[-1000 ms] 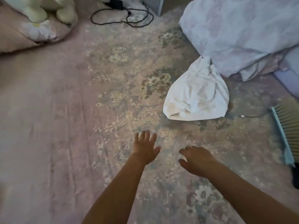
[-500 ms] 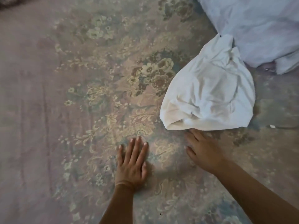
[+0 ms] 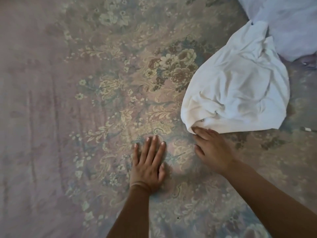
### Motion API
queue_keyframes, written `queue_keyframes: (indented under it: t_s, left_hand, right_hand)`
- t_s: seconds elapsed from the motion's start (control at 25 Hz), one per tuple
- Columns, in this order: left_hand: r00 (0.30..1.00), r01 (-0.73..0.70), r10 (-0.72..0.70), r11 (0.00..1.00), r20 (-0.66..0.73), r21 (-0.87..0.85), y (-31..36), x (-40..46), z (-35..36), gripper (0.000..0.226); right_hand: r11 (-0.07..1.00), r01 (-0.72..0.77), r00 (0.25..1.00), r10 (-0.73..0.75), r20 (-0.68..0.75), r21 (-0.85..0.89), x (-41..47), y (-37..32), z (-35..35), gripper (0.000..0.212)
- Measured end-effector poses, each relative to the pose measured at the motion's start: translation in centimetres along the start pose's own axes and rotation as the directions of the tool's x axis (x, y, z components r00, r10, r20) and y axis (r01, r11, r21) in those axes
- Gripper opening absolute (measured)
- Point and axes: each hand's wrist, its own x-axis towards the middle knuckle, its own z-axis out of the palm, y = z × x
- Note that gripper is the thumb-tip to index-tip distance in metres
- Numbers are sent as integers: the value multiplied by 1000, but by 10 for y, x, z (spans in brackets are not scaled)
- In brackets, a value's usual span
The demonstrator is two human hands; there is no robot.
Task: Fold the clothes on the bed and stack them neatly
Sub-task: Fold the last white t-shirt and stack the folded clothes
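Note:
A crumpled white garment (image 3: 238, 90) lies on the floral bedspread (image 3: 106, 86), right of centre. My right hand (image 3: 212, 150) reaches its near-left corner. The fingertips touch the hem there and the thumb stays spread to the side, off the cloth. My left hand (image 3: 149, 162) rests flat on the bedspread, palm down and fingers stretched out, a hand's width left of the right hand and clear of the garment.
A pale, bunched bedcover or larger cloth (image 3: 289, 23) fills the top right corner, just behind the white garment. A small white cable tip (image 3: 307, 129) lies at the right edge. Bare bedspread stretches across the left half.
The view has come closer and lower. My left hand went down flat on the bed. My right hand moved forward from the bare bedspread to the garment's near corner.

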Motion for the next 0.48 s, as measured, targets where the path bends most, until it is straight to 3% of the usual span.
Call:
queue_keyframes:
  t_s: [0.2, 0.36, 0.48]
  left_hand:
    - [990, 66, -59, 997, 131, -48, -3, -4, 0, 64]
    - [986, 95, -54, 960, 159, -265, -6, -6, -14, 57]
    - [977, 179, -104, 877, 187, -445, -23, -61, -44, 49]
  right_hand:
    - [1000, -26, 994, 26, -103, 0, -53, -35, 31, 27]
    - [999, -28, 993, 25, -114, -24, -111, -66, 48, 27]
    - [999, 11, 985, -16, -171, -32, -152, -115, 62, 34]
